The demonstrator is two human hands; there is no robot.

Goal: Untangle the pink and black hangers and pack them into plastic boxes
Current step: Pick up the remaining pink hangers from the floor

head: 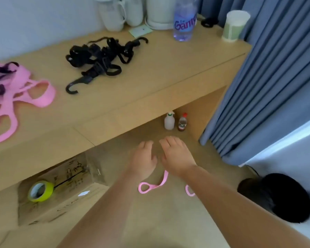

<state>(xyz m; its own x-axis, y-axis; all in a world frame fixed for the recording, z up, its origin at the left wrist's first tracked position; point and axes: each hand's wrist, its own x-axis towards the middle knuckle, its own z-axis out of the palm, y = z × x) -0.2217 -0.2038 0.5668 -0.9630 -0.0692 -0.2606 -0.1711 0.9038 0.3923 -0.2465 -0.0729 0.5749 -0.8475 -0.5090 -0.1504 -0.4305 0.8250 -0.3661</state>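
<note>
Open beige floor (168,221) under the light wooden desk (150,72), hemmed left by a brown cardboard box (61,199), right by a pleated blue curtain (276,77). Blocked at the back by a white pump bottle (169,121) and a small red-capped bottle (182,122), side by side. Desk edge overhead.

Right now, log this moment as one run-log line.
left hand: open, empty | right hand: open, empty | pink hanger: on floor, not held | black hangers: piled on desk | pink tangle: desk, left edge
</note>
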